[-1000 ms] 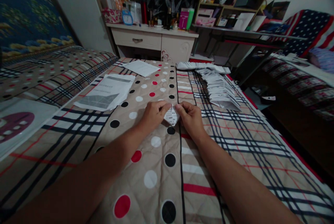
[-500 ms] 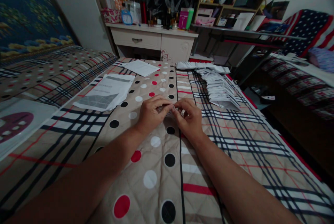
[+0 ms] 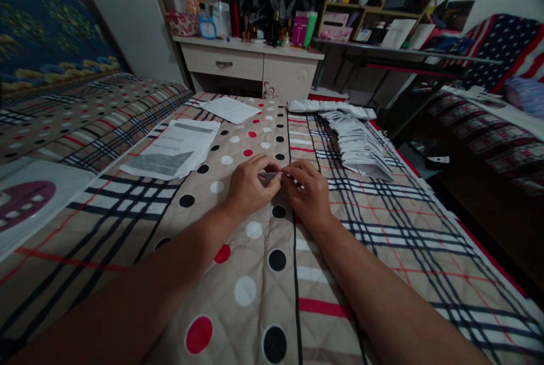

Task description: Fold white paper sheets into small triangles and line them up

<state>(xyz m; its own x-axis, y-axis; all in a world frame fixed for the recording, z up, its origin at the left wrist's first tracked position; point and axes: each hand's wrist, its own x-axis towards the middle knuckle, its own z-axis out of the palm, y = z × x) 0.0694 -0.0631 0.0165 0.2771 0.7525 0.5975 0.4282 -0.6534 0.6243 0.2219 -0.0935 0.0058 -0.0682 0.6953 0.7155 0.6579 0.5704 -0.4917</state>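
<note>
My left hand (image 3: 250, 186) and my right hand (image 3: 306, 189) meet over the quilted bedspread (image 3: 263, 274), fingers curled and pinched together. Between the fingertips I hold a small folded piece of white paper (image 3: 269, 174), seen edge-on as a thin strip. Both hands grip it, the left from the left side, the right from the right. To the right lies a long row of folded white papers (image 3: 359, 147), overlapping one another. A stack of flat printed sheets (image 3: 174, 149) rests to the left of my hands.
Another white sheet (image 3: 230, 110) lies further back on the bed. A white pile (image 3: 329, 107) sits at the far end. Beyond stand a dresser (image 3: 250, 67) with bottles and a clock, shelves, and a second bed (image 3: 501, 127) at right. A plastic-wrapped item (image 3: 29, 200) is at left.
The small paper, held open and facing me a second ago, is now folded flat and seen edge-on. My fingers have closed over it and the hands have drawn together.
</note>
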